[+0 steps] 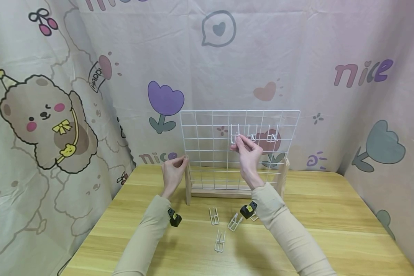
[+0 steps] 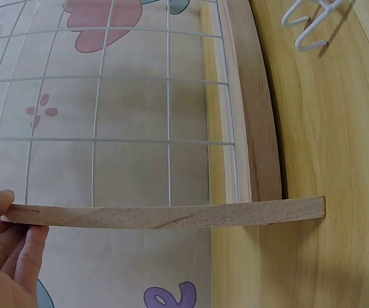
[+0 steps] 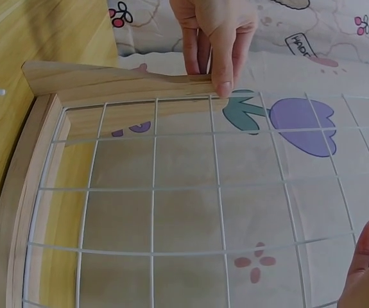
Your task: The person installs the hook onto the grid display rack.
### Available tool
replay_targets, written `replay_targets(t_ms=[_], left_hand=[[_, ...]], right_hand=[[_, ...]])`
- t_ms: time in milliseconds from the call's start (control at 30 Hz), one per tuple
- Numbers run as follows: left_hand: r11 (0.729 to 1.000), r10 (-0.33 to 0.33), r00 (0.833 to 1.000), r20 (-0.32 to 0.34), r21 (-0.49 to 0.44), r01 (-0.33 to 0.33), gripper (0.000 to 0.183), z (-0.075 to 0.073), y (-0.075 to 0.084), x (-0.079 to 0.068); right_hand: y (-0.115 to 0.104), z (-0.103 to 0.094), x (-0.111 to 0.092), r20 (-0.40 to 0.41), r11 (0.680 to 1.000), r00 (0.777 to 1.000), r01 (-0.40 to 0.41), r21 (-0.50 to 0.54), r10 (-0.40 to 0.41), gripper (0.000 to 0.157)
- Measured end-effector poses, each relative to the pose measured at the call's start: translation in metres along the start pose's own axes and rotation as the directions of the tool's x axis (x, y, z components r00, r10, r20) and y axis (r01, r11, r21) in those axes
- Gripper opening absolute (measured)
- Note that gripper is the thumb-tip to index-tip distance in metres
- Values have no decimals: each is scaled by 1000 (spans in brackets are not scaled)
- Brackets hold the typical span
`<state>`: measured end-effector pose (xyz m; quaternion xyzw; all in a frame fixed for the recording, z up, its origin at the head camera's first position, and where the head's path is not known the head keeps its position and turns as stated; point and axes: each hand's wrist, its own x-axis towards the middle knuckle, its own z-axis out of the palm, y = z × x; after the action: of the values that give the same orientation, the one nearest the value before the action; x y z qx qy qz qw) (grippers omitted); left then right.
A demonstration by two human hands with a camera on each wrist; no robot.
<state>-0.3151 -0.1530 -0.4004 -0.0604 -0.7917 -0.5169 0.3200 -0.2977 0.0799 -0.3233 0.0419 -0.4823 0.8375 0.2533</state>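
A white wire grid point(image 1: 239, 110) stands upright in a wooden stand. In the head view my left hand point(image 1: 173, 171) pinches the top of the stand's left post point(image 1: 188, 188); the left wrist view shows thumb and fingers on either side of that post point(image 2: 152, 217). My right hand point(image 1: 250, 155) pinches a white wire hook point(image 1: 232, 142) at the upper middle of the grid, its upper prongs overlapping the grid's second wire. To its right, two similar hooks, one near point(image 1: 251, 137) and one farther point(image 1: 272, 137), hang on the grid. In the right wrist view, only fingertips point(image 3: 364, 247) show at the edge.
Several loose white hooks lie on the wooden table point(image 1: 107, 245) before the stand: one hook point(image 1: 214, 216) at left, another point(image 1: 219, 241) nearer, a third point(image 1: 234, 222) at right, and one point(image 1: 254, 217) partly behind the right wrist. A printed curtain point(image 1: 207, 76) hangs behind.
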Motion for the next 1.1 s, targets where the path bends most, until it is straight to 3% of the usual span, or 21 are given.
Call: replay_targets(t_ms=[200, 500, 1100], left_hand=[[1000, 1, 1000, 0, -8, -1, 23, 0, 0, 0], [1000, 4, 1000, 0, -5, -4, 22, 0, 0, 0], [1000, 19, 1000, -3, -3, -19, 22, 0, 0, 0]], right_hand=[[1, -2, 1, 7, 1000, 1000, -3, 14, 3, 35], [3, -7, 2, 16, 1000, 1000, -2, 13, 2, 31], [8, -28, -8, 44, 997, 999, 19, -76, -16, 30]])
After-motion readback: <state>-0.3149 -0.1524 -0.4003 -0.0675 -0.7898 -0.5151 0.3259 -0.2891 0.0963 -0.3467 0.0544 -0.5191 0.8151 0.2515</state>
